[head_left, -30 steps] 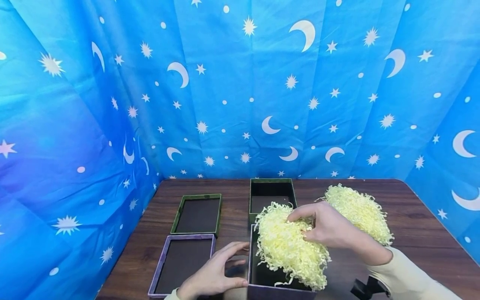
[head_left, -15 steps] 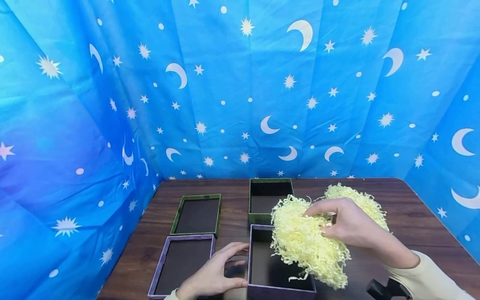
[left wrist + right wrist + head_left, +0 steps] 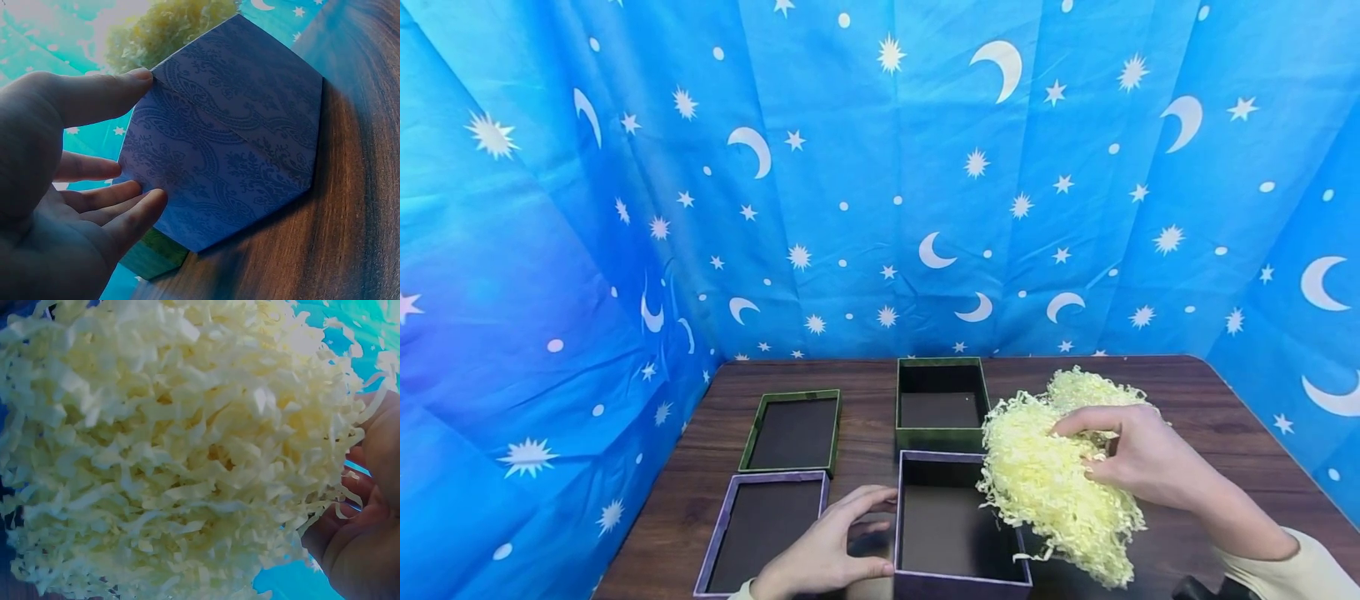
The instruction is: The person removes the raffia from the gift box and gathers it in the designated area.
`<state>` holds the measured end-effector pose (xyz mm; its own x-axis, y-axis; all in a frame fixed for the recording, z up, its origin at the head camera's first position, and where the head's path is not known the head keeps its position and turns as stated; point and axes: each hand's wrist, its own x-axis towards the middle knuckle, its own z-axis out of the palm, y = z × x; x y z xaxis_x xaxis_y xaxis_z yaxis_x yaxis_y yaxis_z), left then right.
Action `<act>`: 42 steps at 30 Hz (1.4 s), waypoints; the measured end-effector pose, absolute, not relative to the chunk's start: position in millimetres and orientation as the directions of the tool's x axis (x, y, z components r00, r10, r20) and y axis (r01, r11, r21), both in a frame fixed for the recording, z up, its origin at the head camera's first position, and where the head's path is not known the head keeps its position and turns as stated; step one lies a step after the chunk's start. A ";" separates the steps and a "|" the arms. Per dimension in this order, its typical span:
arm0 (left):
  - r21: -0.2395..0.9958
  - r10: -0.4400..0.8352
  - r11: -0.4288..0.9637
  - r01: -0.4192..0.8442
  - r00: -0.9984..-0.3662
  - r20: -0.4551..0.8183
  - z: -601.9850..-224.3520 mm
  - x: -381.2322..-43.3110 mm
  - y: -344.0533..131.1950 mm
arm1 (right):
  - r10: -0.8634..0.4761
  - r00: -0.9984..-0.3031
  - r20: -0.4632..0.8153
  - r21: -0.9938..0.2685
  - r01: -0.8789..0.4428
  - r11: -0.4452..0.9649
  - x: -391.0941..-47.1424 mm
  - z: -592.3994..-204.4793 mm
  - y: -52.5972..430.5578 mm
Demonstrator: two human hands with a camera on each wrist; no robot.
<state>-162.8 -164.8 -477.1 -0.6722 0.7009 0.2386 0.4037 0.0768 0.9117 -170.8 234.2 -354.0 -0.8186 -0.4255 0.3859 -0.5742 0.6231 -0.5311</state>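
A pale yellow clump of crinkled shredded paper (image 3: 1052,475) hangs from my right hand (image 3: 1150,450), whose thumb and fingers pinch its upper side. It overlaps the right rim of the purple box (image 3: 962,583) in the head view, and fills most of the right wrist view as a mass of shredded paper (image 3: 175,450). My left hand (image 3: 831,542) is at the purple box's left side. In the left wrist view, fingertips (image 3: 140,75) touch the patterned wall of the purple box (image 3: 219,137), fingers spread and fairly straight. The purple box's dark inside shows bare.
Behind the purple box stands an open green box (image 3: 940,435). At the left lie a green lid (image 3: 742,442) and a purple lid (image 3: 722,533), dark insides up. A second heap of shredded paper (image 3: 1090,387) sits at the back right of the wooden table (image 3: 865,383).
My right hand has carried the shredded paper rightward from over the purple box to its right edge, uncovering the box's inside. My left hand has stayed at the box's left side.
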 end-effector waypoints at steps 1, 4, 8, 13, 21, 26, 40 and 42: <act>0.910 0.700 0.075 0.409 -0.671 0.244 -477.1 -162.7 -164.5 | -0.418 -0.824 0.382 -0.531 -0.566 0.630 -170.3 -354.9 237.0; 0.904 0.696 0.077 0.420 -0.673 0.253 -477.7 -162.4 -163.7 | -0.400 -0.832 0.385 -0.515 -0.554 0.655 -169.2 -358.4 245.7; 0.903 0.691 0.082 0.421 -0.677 0.253 -478.6 -161.8 -163.4 | -0.385 -0.855 0.347 -0.523 -0.517 0.677 -166.3 -364.1 257.0; 0.898 0.698 0.061 0.436 -0.662 0.274 -478.1 -162.8 -163.9 | -0.374 -0.869 0.325 -0.525 -0.495 0.692 -162.7 -371.7 267.6; 0.884 0.688 0.084 0.459 -0.668 0.282 -475.5 -165.3 -165.7 | -0.362 -0.872 0.328 -0.496 -0.485 0.720 -163.3 -378.6 276.8; 0.893 0.696 0.089 0.441 -0.669 0.261 -476.1 -163.7 -165.0 | -0.340 -0.899 0.277 -0.510 -0.437 0.741 -158.9 -384.8 285.8; 0.883 0.700 0.077 0.463 -0.656 0.283 -474.5 -162.2 -165.7 | -0.342 -0.909 0.238 -0.483 -0.416 0.770 -152.2 -405.2 311.2; 0.890 0.699 0.077 0.450 -0.660 0.273 -475.9 -161.8 -165.4 | -0.334 -0.918 0.213 -0.469 -0.397 0.789 -151.2 -408.0 314.1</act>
